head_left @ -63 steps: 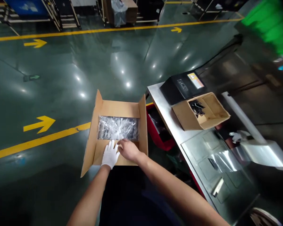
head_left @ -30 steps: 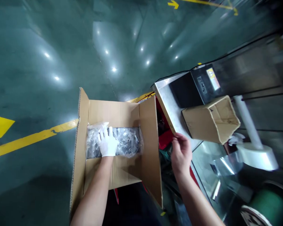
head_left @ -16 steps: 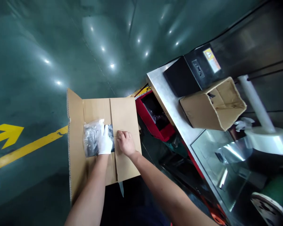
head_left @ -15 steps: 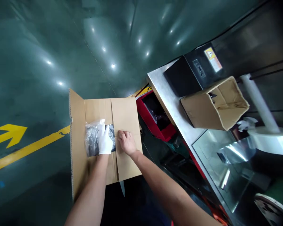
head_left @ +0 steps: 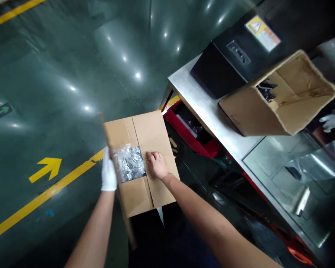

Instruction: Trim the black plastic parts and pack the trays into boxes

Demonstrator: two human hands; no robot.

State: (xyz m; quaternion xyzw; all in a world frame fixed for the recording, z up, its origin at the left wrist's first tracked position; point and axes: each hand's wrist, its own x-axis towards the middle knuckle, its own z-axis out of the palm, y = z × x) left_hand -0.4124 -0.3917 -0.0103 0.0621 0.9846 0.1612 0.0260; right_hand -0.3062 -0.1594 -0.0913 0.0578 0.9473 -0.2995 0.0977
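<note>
A cardboard carton [head_left: 159, 128] lies below me, its right flap folded down and its left flap [head_left: 113, 149] raised on edge. Between the flaps a clear plastic bag [head_left: 130, 163] with dark contents shows in the gap. My left hand [head_left: 108, 173], in a white glove, lies along the outer face of the raised flap with its fingers stretched out. On the folded right flap rests my bare right hand [head_left: 158, 164], fingers curled and pressed down near the flap's inner edge. Its fingertips are partly hidden.
Right of the carton stands a metal workbench [head_left: 181, 78] carrying a black machine [head_left: 226, 63] and an open cardboard box [head_left: 257, 111] with black parts inside. Beneath its edge is a red bin [head_left: 184, 137]. A yellow line [head_left: 44, 197] and a yellow arrow [head_left: 48, 167] mark the green floor.
My left hand has moved off the plastic bag to the outside of the left flap, which now stands more upright and tilts inward. My right hand stays on the right flap. The view has shifted.
</note>
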